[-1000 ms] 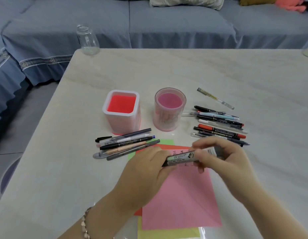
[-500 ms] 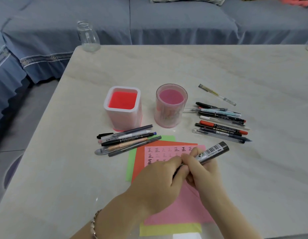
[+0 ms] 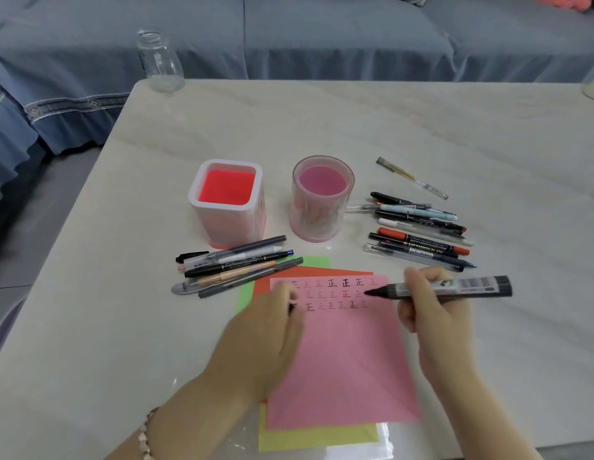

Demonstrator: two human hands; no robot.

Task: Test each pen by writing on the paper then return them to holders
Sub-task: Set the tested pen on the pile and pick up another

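Pink paper (image 3: 342, 360): top sheet of a stack, with orange, green and yellow edges showing beneath. It lies flat on the pale marbled bench (image 3: 388, 127). Thin, limp, matt. Three rows of small test characters run along its upper edge.

Marker (image 3: 471, 286): stout round barrel in grey-black plastic with a barcode label, dark bullet tip bare. It is held level over the paper's upper right, tip pointing left at the end of the second row and not plainly touching.
- Right hand (image 3: 435, 307): clamped round the barrel's front half.
- Handling, as judged: light, rigid, and smooth enough to roll. It is best gripped close behind the tip for control, and the wet tip will mark whatever it brushes.

Left hand (image 3: 269, 330): rests on the paper's left side, fingers curled about a small dark piece, likely the cap (image 3: 291, 308), which is mostly hidden.

Holders:
- Square holder (image 3: 222, 227): white walls, red inside.
- Round holder (image 3: 317, 224): clear pink plastic.
- Both stand upright beyond the paper, with no pens in them.

Pens:
- Left bundle (image 3: 236, 263): lies between the square holder and the paper.
- Right bundle (image 3: 422, 237): lies right of the round holder.
- All are slim and hard, and likely to roll.

Glass bottle (image 3: 159, 61): stands at the far left corner.
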